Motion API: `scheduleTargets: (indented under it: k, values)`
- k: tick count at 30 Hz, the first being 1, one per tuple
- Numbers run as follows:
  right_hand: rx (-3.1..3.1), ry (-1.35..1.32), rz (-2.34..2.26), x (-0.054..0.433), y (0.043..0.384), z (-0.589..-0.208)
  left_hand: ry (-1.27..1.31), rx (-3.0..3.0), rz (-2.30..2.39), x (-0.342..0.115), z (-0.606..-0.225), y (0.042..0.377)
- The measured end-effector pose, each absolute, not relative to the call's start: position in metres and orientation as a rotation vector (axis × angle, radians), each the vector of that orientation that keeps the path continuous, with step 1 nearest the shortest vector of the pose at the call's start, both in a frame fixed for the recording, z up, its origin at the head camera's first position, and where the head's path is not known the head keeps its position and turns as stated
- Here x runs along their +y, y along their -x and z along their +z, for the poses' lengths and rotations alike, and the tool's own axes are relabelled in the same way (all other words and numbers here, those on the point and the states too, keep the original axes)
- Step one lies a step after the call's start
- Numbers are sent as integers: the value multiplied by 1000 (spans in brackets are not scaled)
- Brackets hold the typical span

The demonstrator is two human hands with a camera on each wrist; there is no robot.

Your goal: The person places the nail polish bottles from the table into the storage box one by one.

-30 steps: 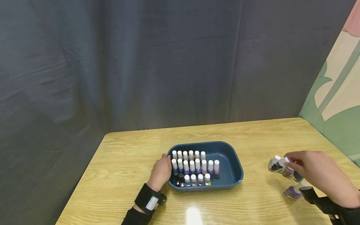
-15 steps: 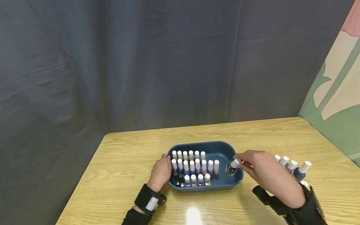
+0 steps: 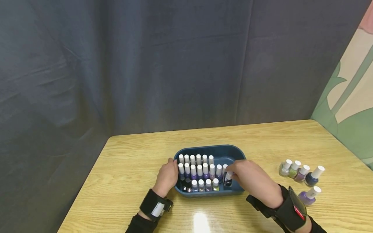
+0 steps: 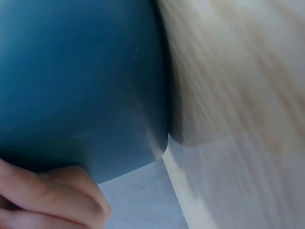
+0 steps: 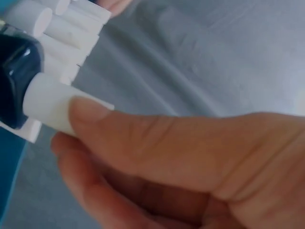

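Note:
My right hand (image 3: 253, 181) pinches the white cap of a dark nail polish bottle (image 3: 227, 182) between thumb and fingers. That bottle stands low inside the blue bin (image 3: 209, 194), at the right end of the front row. In the right wrist view, the thumb (image 5: 90, 112) lies along the cap, and the dark glass body (image 5: 19, 71) points left beside other white caps. My left hand (image 3: 166, 176) grips the bin's left rim, its fingers (image 4: 62, 195) bent against the wall in the left wrist view. Three rows of upright bottles (image 3: 205, 171) fill the bin's left and middle.
On the wooden table (image 3: 140, 152), several more polish bottles stand at the right, among them a green one (image 3: 293, 171) and a dark blue one (image 3: 313, 178). A purple bottle (image 3: 309, 195) is nearer me. A grey curtain (image 3: 175, 64) hangs behind the table.
My right hand took the dark bottle from the group at the right and carried it left into the bin, beside the front row. The left hand stayed on the rim.

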State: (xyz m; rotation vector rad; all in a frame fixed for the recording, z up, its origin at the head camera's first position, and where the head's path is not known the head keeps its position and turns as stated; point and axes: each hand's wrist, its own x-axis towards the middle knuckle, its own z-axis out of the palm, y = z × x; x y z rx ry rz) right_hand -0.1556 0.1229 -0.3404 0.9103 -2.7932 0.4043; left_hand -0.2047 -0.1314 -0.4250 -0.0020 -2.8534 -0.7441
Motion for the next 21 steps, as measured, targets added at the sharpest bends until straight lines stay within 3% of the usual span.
scheduleTargets:
  k: [21]
  values:
    - [-2833,-940,454,108,161,-364,-7,-2849,-746,-130,-425,205]
